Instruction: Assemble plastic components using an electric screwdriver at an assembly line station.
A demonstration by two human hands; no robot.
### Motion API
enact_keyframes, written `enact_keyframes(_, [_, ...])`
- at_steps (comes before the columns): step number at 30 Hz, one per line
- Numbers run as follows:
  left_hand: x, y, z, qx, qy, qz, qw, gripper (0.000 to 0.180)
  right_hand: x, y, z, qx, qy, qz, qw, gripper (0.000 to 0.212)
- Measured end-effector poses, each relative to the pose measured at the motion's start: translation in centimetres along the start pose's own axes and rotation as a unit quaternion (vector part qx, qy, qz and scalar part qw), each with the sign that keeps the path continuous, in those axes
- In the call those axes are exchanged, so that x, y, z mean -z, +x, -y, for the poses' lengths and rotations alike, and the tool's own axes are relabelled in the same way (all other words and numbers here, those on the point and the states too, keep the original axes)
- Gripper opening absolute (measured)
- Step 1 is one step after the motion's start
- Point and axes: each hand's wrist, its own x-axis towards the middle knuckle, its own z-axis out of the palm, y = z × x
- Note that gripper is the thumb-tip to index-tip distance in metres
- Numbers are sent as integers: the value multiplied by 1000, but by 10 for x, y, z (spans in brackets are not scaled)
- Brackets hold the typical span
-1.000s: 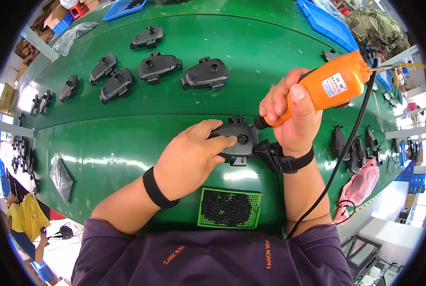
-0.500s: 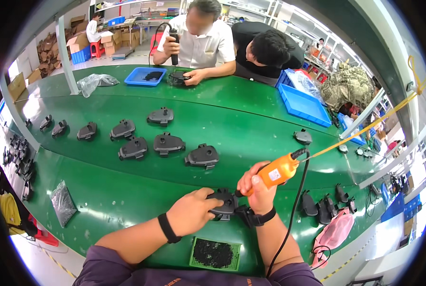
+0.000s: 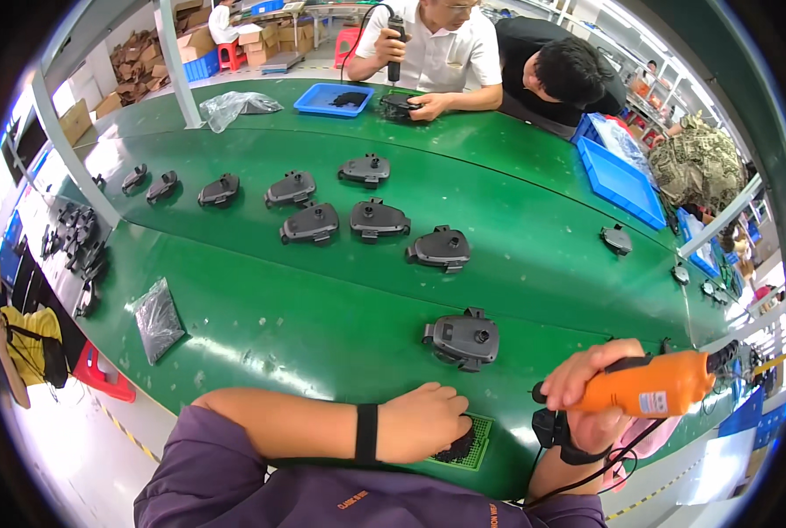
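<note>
In my right hand (image 3: 592, 396) is an orange electric screwdriver (image 3: 652, 387), held sideways with its dark tip pointing left. My left hand (image 3: 422, 422) reaches down into a small green tray (image 3: 479, 451) of tiny black pieces (image 3: 456, 445), likely screws. Its fingers are bent together; what they pinch, if anything, is hidden. Just beyond the hands a dark grey plastic housing (image 3: 461, 340) with a round knob and side tabs lies on the green table (image 3: 322, 334), touched by neither hand.
Several similar housings (image 3: 380, 218) stand farther back, with more at the left (image 3: 74, 238). A clear bag of parts (image 3: 157, 321) lies left. Across the table a co-worker (image 3: 446, 53) holds a black screwdriver (image 3: 395, 48) beside a blue tray (image 3: 333, 99). The screwdriver's cable hangs by my right forearm.
My left hand has left the housing and moved down to the green tray. My right hand has drawn the screwdriver off the housing to the right. The view has shifted.
</note>
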Motion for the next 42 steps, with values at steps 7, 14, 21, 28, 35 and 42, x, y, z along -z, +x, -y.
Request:
enact_keyframes(7, [-20,-4,4,-11,97,6,995,13,-11,-8,16,-42,-67,-11,997,57])
enact_keyframes(14, [-23,-7,16,5,-50,-37,998,12,2,-8,10,-84,22,15,996,55])
enact_keyframes(21, [-20,-2,12,-2,-119,-106,987,17,-1,-16,-1,-89,108,51,989,54])
enact_keyframes(28, [-4,0,6,-20,-124,-169,977,18,-38,-17,-11,-47,80,17,995,41])
enact_keyframes(35, [-7,3,9,-48,-136,-208,967,17,-38,-16,-12,-40,74,-4,996,40])
enact_keyframes(42, [-13,4,5,-61,-158,-236,957,15,-33,-22,-3,-51,105,-13,993,44])
